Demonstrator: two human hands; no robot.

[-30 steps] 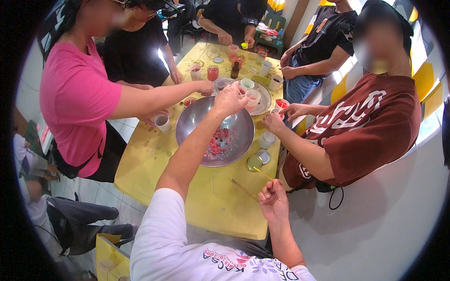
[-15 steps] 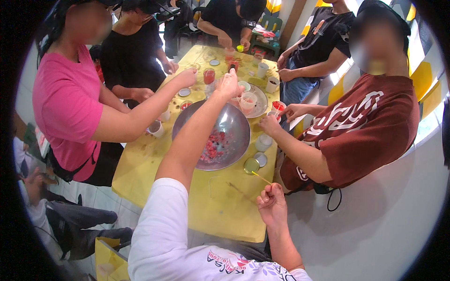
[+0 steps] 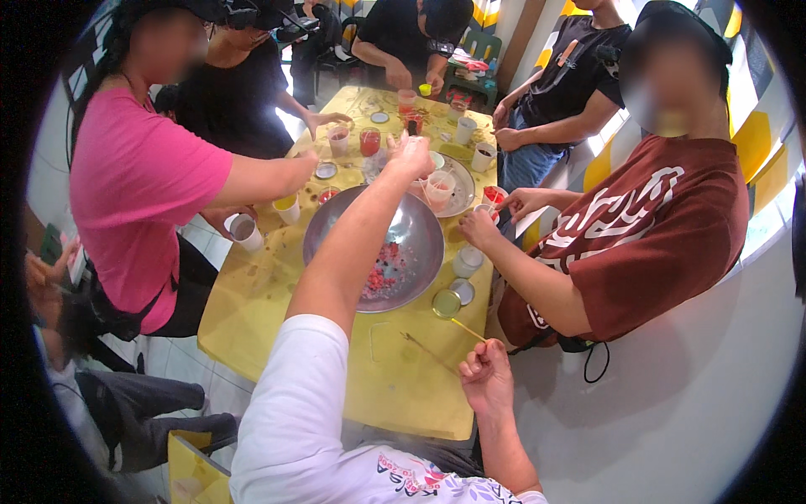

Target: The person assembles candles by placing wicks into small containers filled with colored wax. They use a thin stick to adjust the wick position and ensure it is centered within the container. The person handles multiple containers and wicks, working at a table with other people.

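Note:
My left arm stretches over a wide metal bowl with pink and red pieces in its bottom. At the bowl's far side, my left hand has its fingers closed, with a small dark thing showing just past them. What it grips is mostly hidden. Close by stand a clear cup with pinkish contents and a jar of red stuff. Near the table's right edge, my right hand pinches a thin stick with a yellow end. That stick points up and left toward a round greenish lid.
The yellow-covered table carries a round tray, several cups, jars and lids. A person in pink stands at the left, one in a maroon shirt at the right. Others in black work around the far end.
The person in pink has drawn an arm back left, and a white cup is now tilted beside them. A hand now reaches to a cup at far left. My hands have barely moved.

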